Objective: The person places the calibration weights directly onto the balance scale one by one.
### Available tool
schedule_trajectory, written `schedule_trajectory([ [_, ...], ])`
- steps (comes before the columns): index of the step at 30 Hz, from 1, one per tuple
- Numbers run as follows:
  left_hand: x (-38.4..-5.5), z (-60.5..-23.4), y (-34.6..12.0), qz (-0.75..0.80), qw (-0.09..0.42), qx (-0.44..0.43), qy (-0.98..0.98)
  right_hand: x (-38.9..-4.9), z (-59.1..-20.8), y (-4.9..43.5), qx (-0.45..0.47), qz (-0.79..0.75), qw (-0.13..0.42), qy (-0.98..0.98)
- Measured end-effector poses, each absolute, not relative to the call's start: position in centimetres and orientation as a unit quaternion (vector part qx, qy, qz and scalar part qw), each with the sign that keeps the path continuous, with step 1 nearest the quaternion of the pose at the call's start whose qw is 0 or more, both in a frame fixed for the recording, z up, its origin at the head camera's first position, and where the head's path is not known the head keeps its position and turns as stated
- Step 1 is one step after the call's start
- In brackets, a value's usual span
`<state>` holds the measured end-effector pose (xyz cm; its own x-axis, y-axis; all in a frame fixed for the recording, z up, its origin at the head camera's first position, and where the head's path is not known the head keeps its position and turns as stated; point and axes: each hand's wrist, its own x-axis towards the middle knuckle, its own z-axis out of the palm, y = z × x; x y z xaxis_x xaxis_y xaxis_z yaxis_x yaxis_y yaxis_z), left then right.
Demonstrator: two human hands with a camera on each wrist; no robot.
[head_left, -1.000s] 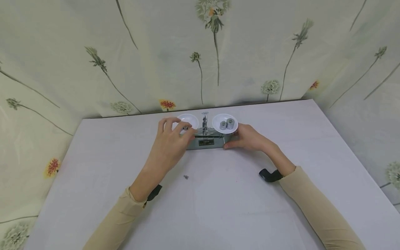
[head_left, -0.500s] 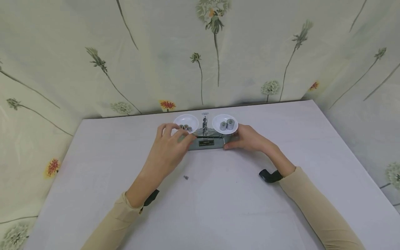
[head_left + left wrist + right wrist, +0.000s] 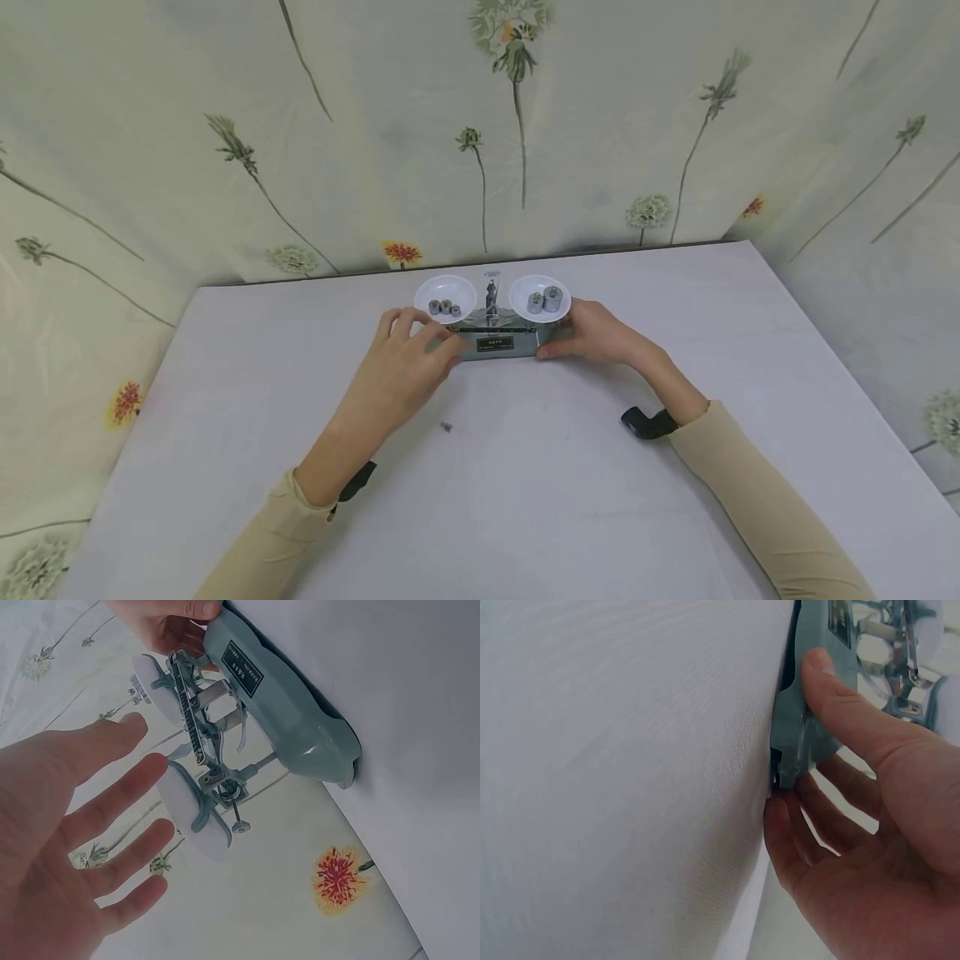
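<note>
A grey-green balance scale (image 3: 519, 347) stands near the table's far edge, its front label facing me. Three small metal weights (image 3: 446, 307) sit in the white left pan (image 3: 444, 285). Two larger cylindrical weights (image 3: 552, 299) occupy the right pan (image 3: 534, 284). My left hand (image 3: 393, 371) hovers just in front of the left pan. Its fingers are spread and hold nothing, apart from the scale in the left wrist view. My right hand (image 3: 600, 335) grips the right end of the base; in the right wrist view the thumb (image 3: 821, 664) presses its front while the fingers curl behind.
A tiny metal piece (image 3: 446, 427) lies on the white-covered table (image 3: 525, 500), in front of the scale. Behind the table hangs a flower-patterned cloth (image 3: 420, 167). Black wrist-worn pieces (image 3: 647, 422) stick out below both wrists.
My left hand has drawn back from the left pan, toward me and slightly left, exposing the three small weights there. The right hand keeps its grip on the base.
</note>
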<state>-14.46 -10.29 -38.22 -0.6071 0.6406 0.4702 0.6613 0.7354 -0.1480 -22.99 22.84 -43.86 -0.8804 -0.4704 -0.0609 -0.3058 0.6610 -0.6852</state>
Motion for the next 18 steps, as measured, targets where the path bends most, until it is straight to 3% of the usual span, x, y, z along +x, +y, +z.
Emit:
schedule_trajectory([
  [11, -13.9, -38.4, -10.4, -0.028, 0.232, -0.373, -0.898, -23.0, -44.0, 22.8, -0.212, -0.349, 0.118, 0.905],
  [18, -13.4, -38.4, -10.4, -0.017, 0.175, -0.377, -0.909, -23.0, -43.9, 22.9, -0.215, -0.347, 0.118, 0.905],
])
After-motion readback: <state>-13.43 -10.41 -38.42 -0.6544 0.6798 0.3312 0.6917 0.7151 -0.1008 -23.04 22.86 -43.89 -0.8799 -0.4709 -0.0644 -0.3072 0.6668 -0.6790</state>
